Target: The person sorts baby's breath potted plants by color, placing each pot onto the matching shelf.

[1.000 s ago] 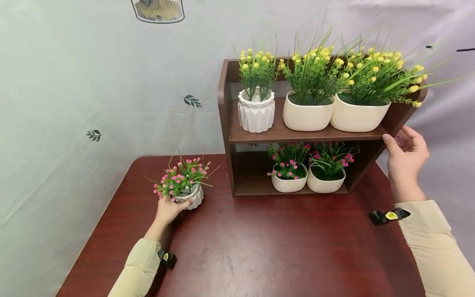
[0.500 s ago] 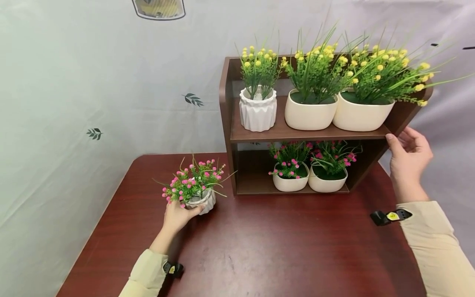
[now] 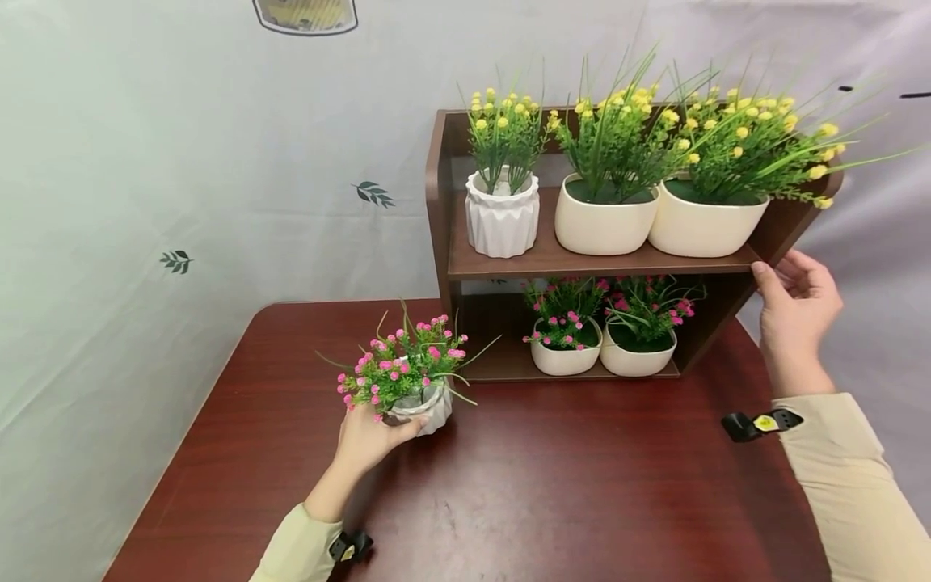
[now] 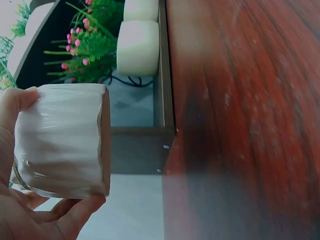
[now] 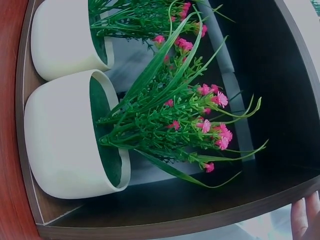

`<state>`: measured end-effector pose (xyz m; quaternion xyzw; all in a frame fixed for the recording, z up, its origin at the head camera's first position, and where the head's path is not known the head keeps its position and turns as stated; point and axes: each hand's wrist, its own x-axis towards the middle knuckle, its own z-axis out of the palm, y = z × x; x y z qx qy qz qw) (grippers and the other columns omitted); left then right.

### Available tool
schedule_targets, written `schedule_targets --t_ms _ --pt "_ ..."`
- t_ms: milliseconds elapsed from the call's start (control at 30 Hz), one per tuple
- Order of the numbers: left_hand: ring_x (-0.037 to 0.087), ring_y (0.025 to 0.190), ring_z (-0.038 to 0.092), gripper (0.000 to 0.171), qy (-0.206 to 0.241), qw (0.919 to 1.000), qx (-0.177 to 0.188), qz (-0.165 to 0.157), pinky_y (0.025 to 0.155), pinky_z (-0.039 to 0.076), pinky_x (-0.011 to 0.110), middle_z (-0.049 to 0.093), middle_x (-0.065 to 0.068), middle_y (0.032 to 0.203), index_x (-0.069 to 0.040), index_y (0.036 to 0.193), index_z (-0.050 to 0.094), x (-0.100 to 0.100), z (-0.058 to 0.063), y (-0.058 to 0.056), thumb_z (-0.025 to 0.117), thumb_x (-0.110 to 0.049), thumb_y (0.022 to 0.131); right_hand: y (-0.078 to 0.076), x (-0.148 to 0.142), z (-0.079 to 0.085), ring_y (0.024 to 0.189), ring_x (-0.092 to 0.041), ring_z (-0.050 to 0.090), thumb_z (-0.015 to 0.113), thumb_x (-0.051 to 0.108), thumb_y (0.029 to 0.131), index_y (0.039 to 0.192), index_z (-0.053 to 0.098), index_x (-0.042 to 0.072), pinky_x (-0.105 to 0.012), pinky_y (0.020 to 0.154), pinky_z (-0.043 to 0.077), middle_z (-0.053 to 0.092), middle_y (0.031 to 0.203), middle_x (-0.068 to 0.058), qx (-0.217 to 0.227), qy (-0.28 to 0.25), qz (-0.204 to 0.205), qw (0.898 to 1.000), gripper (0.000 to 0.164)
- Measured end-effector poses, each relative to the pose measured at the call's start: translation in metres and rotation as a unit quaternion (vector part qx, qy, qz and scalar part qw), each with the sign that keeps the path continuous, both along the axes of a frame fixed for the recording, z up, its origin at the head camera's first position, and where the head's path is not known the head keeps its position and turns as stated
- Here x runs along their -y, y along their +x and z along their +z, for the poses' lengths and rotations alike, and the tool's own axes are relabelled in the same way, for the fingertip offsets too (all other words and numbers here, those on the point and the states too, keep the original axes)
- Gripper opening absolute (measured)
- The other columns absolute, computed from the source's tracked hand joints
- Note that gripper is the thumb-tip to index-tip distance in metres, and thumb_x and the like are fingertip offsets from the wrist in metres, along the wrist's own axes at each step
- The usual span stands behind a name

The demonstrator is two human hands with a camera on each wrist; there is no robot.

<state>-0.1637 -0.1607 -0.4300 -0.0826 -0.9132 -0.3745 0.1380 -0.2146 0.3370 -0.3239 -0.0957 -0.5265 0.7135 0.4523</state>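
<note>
My left hand (image 3: 366, 440) grips a white fluted flowerpot (image 3: 435, 411) with pink artificial flowers (image 3: 396, 364), left of the shelf. In the left wrist view the same pot (image 4: 62, 140) is held clear of the table, thumb on one side and fingers on the other. Its far side is hidden. My right hand (image 3: 800, 315) holds the right side panel of the brown two-tier shelf (image 3: 604, 265) at middle-board height, thumb at the front edge. In the right wrist view only some of its fingers (image 5: 300, 220) show beside the panel.
On the upper tier are a white fluted pot (image 3: 502, 218) and two cream pots, one left (image 3: 605, 228) and one right (image 3: 707, 228), all with yellow flowers. Two cream pots (image 3: 567, 361) with pink flowers occupy the lower tier's right part. The shelf stands on a red-brown table (image 3: 553, 485).
My left hand has carried the pink-flowered pot to the right and slightly nearer me, toward the shelf's left end. The right hand keeps its place on the shelf.
</note>
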Motion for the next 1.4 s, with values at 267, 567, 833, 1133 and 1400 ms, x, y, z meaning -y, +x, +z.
schedule_targets --t_ms 267,567,833,1133,1400 --pt "0.033 0.099 0.063 0.072 0.002 0.9995 0.030 -0.001 0.075 0.051 0.053 0.065 0.014 0.113 -0.005 0.118 0.059 -0.017 0.008 0.009 0.085 -0.037 0.059 0.000 0.002 0.001 0.071 -0.008 0.061 0.076 -0.008 0.072 0.096 0.071 0.004 -0.012 0.061 0.050 0.068 0.084 -0.001 -0.003 -0.001 -0.005 1.000 0.028" --pt "0.030 0.092 0.065 0.071 0.013 0.9981 0.060 -0.005 0.070 0.052 0.048 0.068 0.011 0.106 -0.006 0.115 0.061 -0.040 0.004 0.010 0.085 -0.041 0.057 -0.001 0.003 -0.002 0.068 -0.008 0.061 0.076 -0.008 0.071 0.095 0.072 0.004 -0.012 0.061 0.050 0.068 0.082 0.000 -0.005 0.002 -0.011 1.000 0.027" --pt "0.027 0.098 0.064 0.075 0.028 0.9961 0.083 -0.012 0.075 0.052 0.047 0.068 0.007 0.106 -0.012 0.119 0.060 -0.058 -0.006 0.005 0.084 -0.050 0.058 0.000 0.002 -0.001 0.069 -0.007 0.060 0.078 -0.007 0.071 0.095 0.072 0.004 -0.013 0.061 0.049 0.068 0.082 0.000 -0.003 0.003 -0.015 1.000 0.027" --pt "0.031 0.103 0.062 0.078 0.038 0.9946 0.095 -0.015 0.080 0.051 0.050 0.067 0.008 0.112 -0.014 0.122 0.058 -0.081 -0.021 -0.007 0.082 -0.053 0.059 -0.001 0.004 0.001 0.069 -0.008 0.059 0.078 -0.006 0.072 0.091 0.072 0.004 -0.013 0.059 0.049 0.066 0.078 0.000 0.001 -0.019 -0.013 1.000 0.022" --pt "0.031 0.103 0.062 0.078 0.035 0.9960 0.077 -0.028 0.078 0.052 0.049 0.066 0.007 0.113 -0.014 0.123 0.057 -0.098 -0.031 -0.020 0.083 -0.050 0.059 -0.001 0.002 -0.001 0.068 -0.008 0.060 0.077 -0.007 0.072 0.091 0.072 0.004 -0.012 0.058 0.049 0.065 0.077 -0.001 0.002 -0.026 -0.010 1.000 0.022"
